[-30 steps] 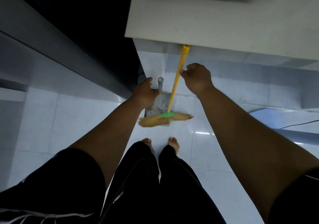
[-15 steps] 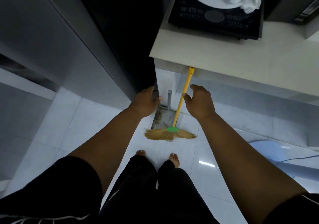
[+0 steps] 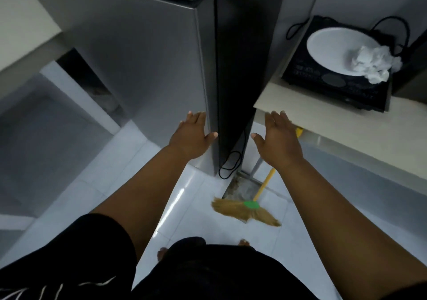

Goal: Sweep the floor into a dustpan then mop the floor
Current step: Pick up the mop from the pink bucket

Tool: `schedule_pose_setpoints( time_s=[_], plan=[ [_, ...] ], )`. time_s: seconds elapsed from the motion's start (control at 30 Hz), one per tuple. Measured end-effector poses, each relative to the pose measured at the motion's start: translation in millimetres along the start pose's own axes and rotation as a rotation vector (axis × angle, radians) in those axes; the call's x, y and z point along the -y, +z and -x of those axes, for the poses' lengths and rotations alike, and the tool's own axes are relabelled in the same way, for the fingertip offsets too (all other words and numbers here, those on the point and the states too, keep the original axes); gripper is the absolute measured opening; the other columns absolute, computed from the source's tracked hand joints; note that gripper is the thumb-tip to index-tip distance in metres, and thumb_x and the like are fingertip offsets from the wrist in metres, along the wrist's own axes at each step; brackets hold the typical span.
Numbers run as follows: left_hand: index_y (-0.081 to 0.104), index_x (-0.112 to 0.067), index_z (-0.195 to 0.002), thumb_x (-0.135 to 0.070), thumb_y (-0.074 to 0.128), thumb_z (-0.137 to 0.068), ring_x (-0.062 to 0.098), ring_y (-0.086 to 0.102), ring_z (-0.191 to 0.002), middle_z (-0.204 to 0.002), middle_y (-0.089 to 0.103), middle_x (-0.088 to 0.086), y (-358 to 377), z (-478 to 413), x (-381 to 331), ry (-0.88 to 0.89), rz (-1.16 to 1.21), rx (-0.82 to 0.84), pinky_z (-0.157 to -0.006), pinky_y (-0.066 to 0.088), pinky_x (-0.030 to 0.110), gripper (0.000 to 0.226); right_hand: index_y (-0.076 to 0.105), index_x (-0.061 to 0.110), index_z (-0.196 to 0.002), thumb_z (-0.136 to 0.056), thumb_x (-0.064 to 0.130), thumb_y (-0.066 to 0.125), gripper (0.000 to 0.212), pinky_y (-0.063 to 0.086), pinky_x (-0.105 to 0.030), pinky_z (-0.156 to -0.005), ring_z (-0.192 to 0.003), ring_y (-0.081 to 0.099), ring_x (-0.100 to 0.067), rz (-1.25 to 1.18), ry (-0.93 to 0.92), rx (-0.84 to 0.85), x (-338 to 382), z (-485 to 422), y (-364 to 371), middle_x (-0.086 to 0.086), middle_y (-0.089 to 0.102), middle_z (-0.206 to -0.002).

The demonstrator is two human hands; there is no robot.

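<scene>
Left hand (image 3: 193, 137) spread empty by the tall grey refrigerator (image 3: 138, 57), grey metal dustpan (image 3: 242, 187) and yellow-handled straw broom (image 3: 250, 208) parked at its foot, right hand (image 3: 278, 140) spread empty beyond; best step away without knocking them, I'd say.

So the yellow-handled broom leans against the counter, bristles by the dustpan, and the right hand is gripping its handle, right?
Not quite. In the head view the right hand is open, fingers straight, not gripping the handle; the left hand is open too. The rest holds: the broom leans against the counter, bristles by the dustpan.
</scene>
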State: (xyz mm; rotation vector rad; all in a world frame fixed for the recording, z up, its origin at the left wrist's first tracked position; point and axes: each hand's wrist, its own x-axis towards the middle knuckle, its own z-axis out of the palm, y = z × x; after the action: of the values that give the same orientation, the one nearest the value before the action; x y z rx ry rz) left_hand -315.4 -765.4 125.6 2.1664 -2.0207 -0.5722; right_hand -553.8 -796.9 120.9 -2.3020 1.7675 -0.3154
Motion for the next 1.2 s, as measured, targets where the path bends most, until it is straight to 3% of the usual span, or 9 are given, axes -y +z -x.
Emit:
schedule_pose_setpoints(
  time_s=[0.27,0.7,0.93,1.2],
  plan=[
    [0.013,-0.013,-0.154,-0.054,0.043,-0.097,0.027,0.008,-0.15,-0.162,0.015,0.006,-63,66,124,-0.269,0.014,-0.189,-0.119,0.02,0.046,0.077,0.031,0.002,-0.145,-0.093,0.042,0.052,0.069,0.013,-0.045,-0.118,-0.145,0.013,-0.033,-0.002,-0.328,0.02,155,-34,15,-0.017,0.03,-0.152],
    [0.01,-0.014,-0.155,-0.055,0.04,-0.097,0.023,0.002,-0.151,-0.163,0.01,0.003,-113,244,359,-0.797,0.069,-0.374,-0.12,0.011,0.042,0.077,0.025,0.008,-0.148,-0.095,0.046,0.046,0.069,0.012,-0.041,-0.119,-0.147,0.005,-0.024,-0.049,-0.835,0.147,459,-16,99,-0.008,0.022,-0.157],
    [0.01,-0.013,-0.154,-0.055,0.041,-0.097,0.026,0.003,-0.151,-0.163,0.011,0.005,-108,356,427,-1.116,0.127,-0.437,-0.12,0.014,0.045,0.078,0.025,0.009,-0.148,-0.096,0.046,0.046,0.067,0.014,-0.04,-0.119,-0.147,0.005,-0.024,-0.077,-1.099,0.283,587,35,142,-0.008,0.023,-0.156],
    [0.011,-0.012,-0.154,-0.054,0.04,-0.097,0.024,0.002,-0.151,-0.163,0.009,0.005,-87,424,457,-1.45,0.214,-0.521,-0.12,0.01,0.042,0.077,0.025,0.009,-0.148,-0.095,0.046,0.046,0.068,0.011,-0.041,-0.119,-0.147,0.005,-0.027,-0.06,-1.467,0.405,694,66,186,-0.01,0.022,-0.157]
  ],
)
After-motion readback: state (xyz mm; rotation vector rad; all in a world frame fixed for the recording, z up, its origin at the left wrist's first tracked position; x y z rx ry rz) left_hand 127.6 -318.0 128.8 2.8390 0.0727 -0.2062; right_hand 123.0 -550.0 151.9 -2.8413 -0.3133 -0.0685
